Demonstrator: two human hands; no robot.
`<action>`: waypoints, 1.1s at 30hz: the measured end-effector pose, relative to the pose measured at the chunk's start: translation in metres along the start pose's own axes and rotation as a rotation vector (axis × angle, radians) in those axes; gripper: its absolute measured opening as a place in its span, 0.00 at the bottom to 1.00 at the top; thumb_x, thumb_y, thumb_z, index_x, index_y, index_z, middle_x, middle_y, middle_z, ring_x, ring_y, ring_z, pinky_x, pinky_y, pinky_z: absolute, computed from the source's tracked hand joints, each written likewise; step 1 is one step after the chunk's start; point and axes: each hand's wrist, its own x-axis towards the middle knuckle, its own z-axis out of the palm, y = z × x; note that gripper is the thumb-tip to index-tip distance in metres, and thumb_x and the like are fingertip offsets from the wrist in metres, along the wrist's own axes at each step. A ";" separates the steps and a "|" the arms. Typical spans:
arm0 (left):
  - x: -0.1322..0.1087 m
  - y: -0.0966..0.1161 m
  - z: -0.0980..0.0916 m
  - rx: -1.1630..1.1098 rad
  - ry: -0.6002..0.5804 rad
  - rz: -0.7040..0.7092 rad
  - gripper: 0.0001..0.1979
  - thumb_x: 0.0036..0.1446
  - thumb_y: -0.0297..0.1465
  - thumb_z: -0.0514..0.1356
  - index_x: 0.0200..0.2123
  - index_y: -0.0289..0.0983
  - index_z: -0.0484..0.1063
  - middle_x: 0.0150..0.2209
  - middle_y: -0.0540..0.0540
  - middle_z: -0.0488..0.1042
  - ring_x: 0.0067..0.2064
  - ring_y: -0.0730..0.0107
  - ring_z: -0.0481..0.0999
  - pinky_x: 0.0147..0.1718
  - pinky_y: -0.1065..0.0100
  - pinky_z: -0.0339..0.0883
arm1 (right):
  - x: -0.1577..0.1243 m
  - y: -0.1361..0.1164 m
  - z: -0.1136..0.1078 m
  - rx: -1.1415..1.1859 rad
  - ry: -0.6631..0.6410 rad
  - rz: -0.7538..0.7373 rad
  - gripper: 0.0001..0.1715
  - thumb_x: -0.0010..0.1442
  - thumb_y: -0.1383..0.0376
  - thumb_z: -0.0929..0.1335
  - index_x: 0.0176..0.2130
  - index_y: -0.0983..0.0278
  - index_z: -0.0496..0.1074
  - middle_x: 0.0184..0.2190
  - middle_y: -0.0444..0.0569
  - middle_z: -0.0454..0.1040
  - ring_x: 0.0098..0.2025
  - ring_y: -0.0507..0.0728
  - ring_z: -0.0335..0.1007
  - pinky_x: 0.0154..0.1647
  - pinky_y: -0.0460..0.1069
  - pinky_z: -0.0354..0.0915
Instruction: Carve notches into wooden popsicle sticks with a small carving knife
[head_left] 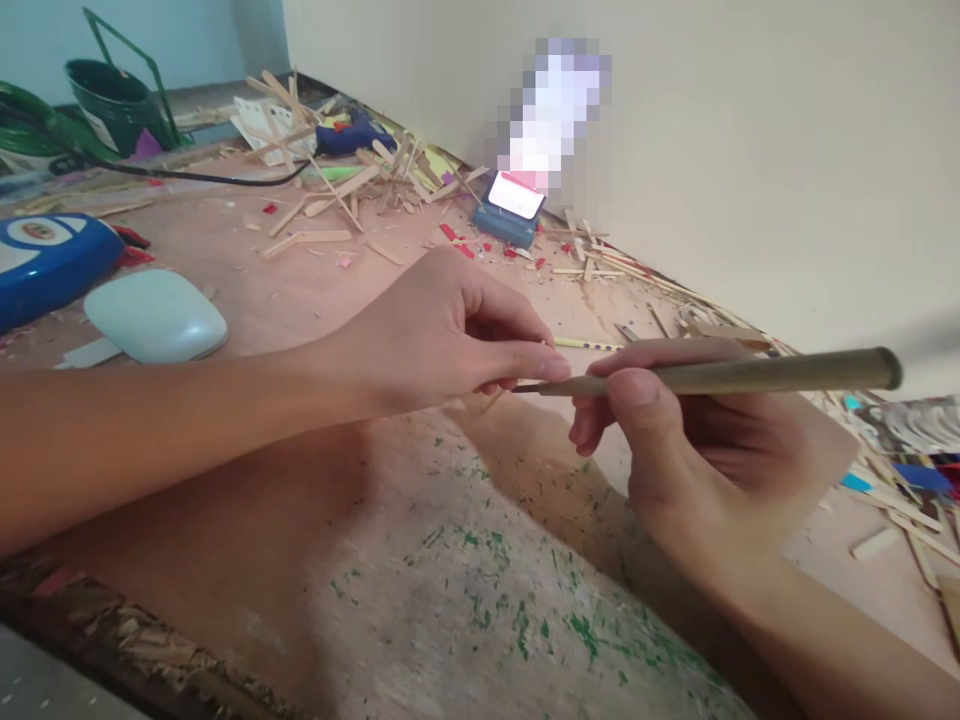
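Observation:
My right hand (675, 430) is closed around a long brown tool handle (750, 376) that runs level toward the right, with its thin dark tip pointing left. My left hand (442, 330) reaches in from the left, fingers pinched together right at that tip. Whatever the left fingers hold is hidden or too small to name. Both hands hover just above a worn plywood board (420, 560) flecked with green paint.
Wooden craft sticks (330, 190) lie scattered toward the back, with a blue glue gun (352, 135) and a small blue box (508, 215) near the wall. A pale mouse-shaped object (154, 315) and a blue case (45, 260) sit at left. More sticks (900, 510) lie at right.

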 end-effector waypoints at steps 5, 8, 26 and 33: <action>-0.001 0.000 -0.001 0.039 -0.019 0.010 0.09 0.63 0.30 0.70 0.28 0.38 0.85 0.22 0.51 0.75 0.25 0.75 0.69 0.23 0.69 0.59 | 0.000 0.002 0.001 0.040 -0.060 0.068 0.08 0.71 0.57 0.74 0.41 0.59 0.79 0.32 0.44 0.81 0.24 0.51 0.75 0.25 0.51 0.71; -0.002 -0.001 -0.002 0.047 -0.022 0.020 0.10 0.63 0.32 0.71 0.27 0.41 0.85 0.23 0.51 0.76 0.25 0.75 0.70 0.24 0.69 0.61 | 0.001 0.003 0.001 0.044 -0.050 0.068 0.09 0.71 0.56 0.75 0.41 0.59 0.78 0.31 0.44 0.80 0.24 0.52 0.75 0.26 0.51 0.71; -0.002 0.000 -0.001 0.086 0.009 0.030 0.11 0.62 0.31 0.72 0.26 0.43 0.86 0.23 0.53 0.79 0.25 0.75 0.73 0.25 0.71 0.62 | 0.000 0.001 0.003 0.102 -0.031 0.138 0.09 0.71 0.55 0.74 0.42 0.56 0.77 0.26 0.42 0.76 0.23 0.52 0.74 0.24 0.51 0.69; -0.002 0.003 -0.001 0.065 -0.007 0.011 0.10 0.62 0.30 0.71 0.27 0.42 0.86 0.23 0.53 0.79 0.25 0.76 0.72 0.23 0.72 0.61 | -0.003 0.001 0.004 0.090 0.008 0.122 0.10 0.72 0.54 0.74 0.42 0.57 0.77 0.26 0.41 0.76 0.23 0.53 0.74 0.23 0.51 0.68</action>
